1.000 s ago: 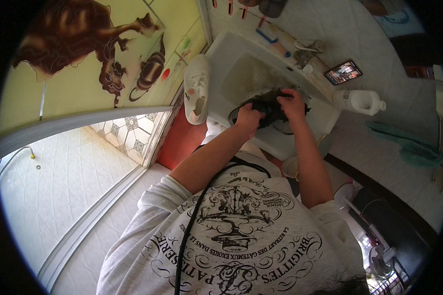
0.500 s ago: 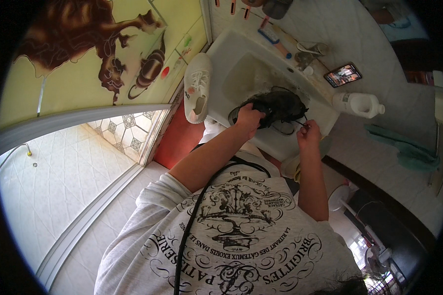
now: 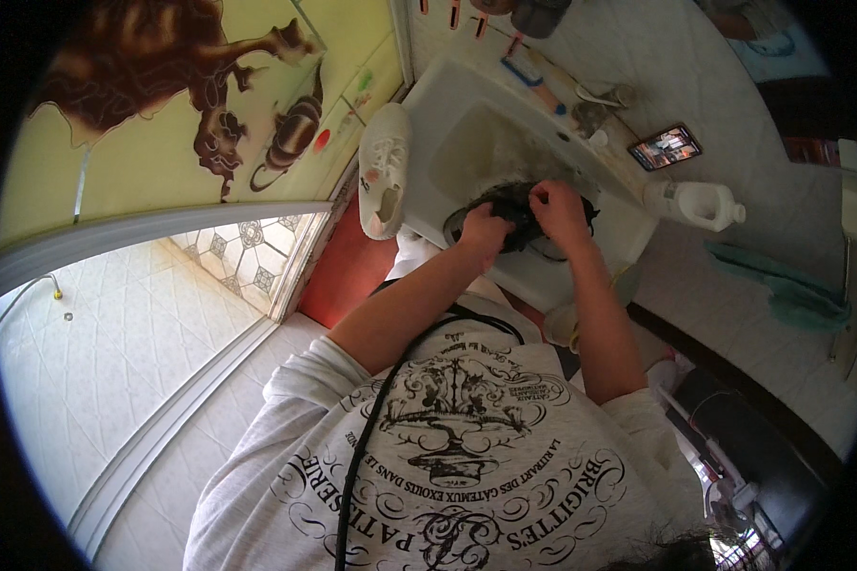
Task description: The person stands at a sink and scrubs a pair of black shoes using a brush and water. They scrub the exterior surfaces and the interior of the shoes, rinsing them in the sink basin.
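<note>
A wet black shoe [image 3: 517, 211] lies in the near part of the white sink [image 3: 435, 145], over murky water. My left hand [image 3: 484, 228] is closed on its near left side. Above the shoe's right part is my right hand [image 3: 560, 211], its thumb and fingers pinched together at the shoe's upper side. Whatever is between those fingertips is too small to make out. Part of the shoe is hidden beneath both hands. On the sink's left rim stands a white lace-up shoe [image 3: 385, 176].
A blue and orange brush [image 3: 533, 84] lies along the back ledge, near a small cup [image 3: 590, 116]. To the right are a lit phone [image 3: 666, 147], a white handled jug [image 3: 693, 203] and a green cloth [image 3: 781, 285]. A yellow patterned panel [image 3: 162, 181] borders the left.
My right hand has moved left and up, from pulling a dark lace out at the right to a pinch above the shoe. My left hand has stayed on the shoe.
</note>
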{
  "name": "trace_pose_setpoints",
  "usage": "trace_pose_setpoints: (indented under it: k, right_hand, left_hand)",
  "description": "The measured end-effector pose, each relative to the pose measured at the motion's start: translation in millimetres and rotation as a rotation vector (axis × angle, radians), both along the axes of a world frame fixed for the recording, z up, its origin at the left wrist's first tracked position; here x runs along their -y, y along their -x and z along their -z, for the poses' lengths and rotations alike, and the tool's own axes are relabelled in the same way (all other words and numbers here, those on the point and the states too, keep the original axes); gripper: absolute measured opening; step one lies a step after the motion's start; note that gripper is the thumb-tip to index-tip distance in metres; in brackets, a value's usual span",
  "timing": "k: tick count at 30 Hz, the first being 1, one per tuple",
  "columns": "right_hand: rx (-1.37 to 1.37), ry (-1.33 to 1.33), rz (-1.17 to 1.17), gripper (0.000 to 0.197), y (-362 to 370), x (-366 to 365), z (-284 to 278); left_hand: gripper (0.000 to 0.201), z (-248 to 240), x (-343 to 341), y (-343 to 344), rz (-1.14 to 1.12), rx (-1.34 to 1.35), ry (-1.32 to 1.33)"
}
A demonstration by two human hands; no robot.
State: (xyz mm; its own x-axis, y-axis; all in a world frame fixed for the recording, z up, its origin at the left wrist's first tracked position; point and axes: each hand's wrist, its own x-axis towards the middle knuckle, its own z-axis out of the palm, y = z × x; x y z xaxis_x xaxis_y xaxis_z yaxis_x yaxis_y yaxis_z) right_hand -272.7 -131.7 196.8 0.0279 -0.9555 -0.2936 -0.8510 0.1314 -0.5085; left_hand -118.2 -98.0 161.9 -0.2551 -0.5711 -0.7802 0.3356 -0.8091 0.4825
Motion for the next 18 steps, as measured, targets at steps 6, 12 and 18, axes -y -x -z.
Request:
trace_pose_setpoints:
  k: [6, 12, 18]
  right_hand:
    - [-0.082, -0.138, -0.171, 0.018, 6.4, 10.3, -2.3]
    - [0.125, -0.200, 0.062, 0.019, 22.7, 10.4, 14.8]
    - [0.948, -0.290, 0.806, 0.017, 41.2, -2.9, 39.3]
  left_hand:
    - [0.033, 6.3, -6.1, 2.2, 0.013, 0.041, 0.037]
    - [0.033, 20.6, -8.5, 4.3, -0.038, 0.012, 0.052]
    - [0.050, 5.7, -1.7, -2.1, 0.100, 0.033, -0.031]
